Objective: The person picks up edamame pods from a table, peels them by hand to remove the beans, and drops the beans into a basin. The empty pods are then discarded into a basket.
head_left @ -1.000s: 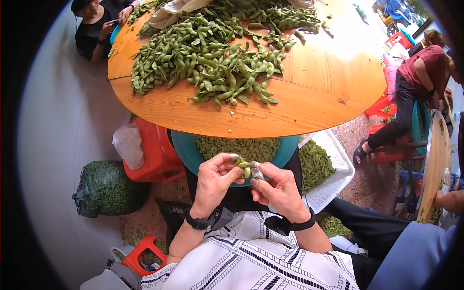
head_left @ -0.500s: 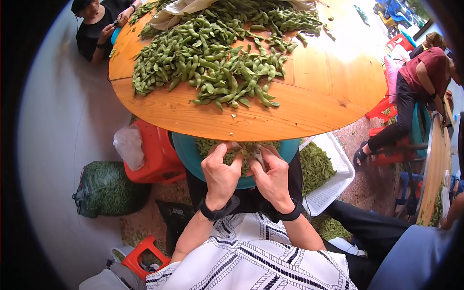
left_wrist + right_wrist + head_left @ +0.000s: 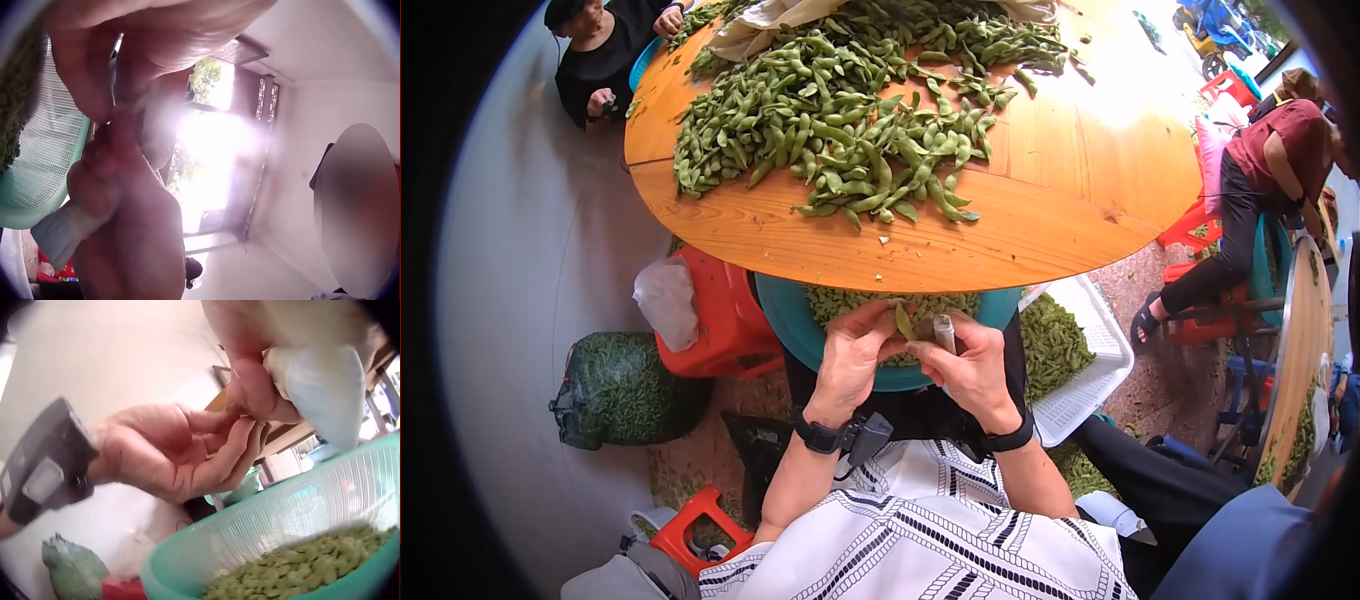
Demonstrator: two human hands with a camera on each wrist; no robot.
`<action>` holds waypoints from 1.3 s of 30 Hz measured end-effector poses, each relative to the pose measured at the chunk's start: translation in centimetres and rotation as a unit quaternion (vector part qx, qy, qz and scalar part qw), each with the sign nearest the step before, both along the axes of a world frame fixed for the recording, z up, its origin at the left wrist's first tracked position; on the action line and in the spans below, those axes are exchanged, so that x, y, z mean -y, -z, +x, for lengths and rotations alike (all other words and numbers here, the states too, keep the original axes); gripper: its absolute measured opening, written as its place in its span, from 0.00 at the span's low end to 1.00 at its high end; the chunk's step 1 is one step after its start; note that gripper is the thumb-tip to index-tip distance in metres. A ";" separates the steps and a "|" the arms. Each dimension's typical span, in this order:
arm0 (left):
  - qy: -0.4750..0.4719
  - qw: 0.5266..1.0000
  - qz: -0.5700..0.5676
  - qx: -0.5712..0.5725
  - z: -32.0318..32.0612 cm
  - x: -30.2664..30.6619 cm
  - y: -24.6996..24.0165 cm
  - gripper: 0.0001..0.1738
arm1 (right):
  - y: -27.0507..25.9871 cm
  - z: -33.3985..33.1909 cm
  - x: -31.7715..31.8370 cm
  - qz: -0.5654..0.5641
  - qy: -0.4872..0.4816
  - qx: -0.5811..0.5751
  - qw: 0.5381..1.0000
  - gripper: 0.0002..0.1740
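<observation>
A round wooden table (image 3: 1040, 200) fills the space ahead, its near rim just beyond the hands. Below that rim the left hand (image 3: 852, 362) pinches a green pod (image 3: 904, 321) upright over a teal basket (image 3: 785, 312) of shelled beans. The curled right hand (image 3: 975, 375) raises a taped thumb (image 3: 944, 333) just beside the pod; whether it grips, I cannot tell. A red stool (image 3: 720, 310) crowds the left, a white crate (image 3: 1090, 340) the right.

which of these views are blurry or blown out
Head view: fisheye curves the wooden table, sun glares on its right, edamame pod sharp. Left wrist view: backlight flare, fingers blurred. Right wrist view: taped thumb soft, left hand sharper.
</observation>
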State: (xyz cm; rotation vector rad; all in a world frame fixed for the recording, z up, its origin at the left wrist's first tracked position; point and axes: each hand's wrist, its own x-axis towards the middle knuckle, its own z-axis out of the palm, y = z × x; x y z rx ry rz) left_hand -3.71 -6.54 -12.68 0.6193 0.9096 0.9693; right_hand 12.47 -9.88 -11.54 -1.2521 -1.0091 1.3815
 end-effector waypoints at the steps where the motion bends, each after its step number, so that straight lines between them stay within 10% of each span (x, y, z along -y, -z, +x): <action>1: 0.007 1.000 0.006 0.005 0.2 0.0 0.0 0.14 | 0.3 -0.1 -0.1 0.000 0.000 0.000 1.000 0.06; 6: 0.027 0.999 0.014 0.016 0.6 0.5 1.3 0.18 | 0.8 -0.8 -0.2 0.183 0.075 0.255 0.947 0.04; 12: -0.004 0.965 0.098 -0.245 0.6 0.3 1.0 0.14 | -1.6 2.3 1.7 0.031 0.105 0.221 0.969 0.06; 17: -0.064 0.894 0.230 -0.378 -0.5 0.0 0.1 0.15 | -4.3 9.7 4.8 0.026 0.108 0.589 0.801 0.15; 23: -0.031 0.930 0.212 -0.299 1.9 1.0 -3.1 0.08 | -8.6 5.5 -2.4 0.257 0.140 0.480 0.827 0.13; 33: -0.041 0.915 0.269 -0.299 0.1 1.8 -5.1 0.07 | -7.2 2.3 -8.6 0.236 0.099 0.568 0.782 0.06; 36: -0.063 0.907 0.290 -0.297 0.3 1.3 -5.7 0.08 | -8.8 2.8 -7.1 0.263 0.104 0.489 0.825 0.06; 39: -0.055 0.950 0.232 -0.202 0.3 0.9 -7.4 0.14 | -9.6 3.2 -4.0 -0.006 -0.042 0.043 0.998 0.07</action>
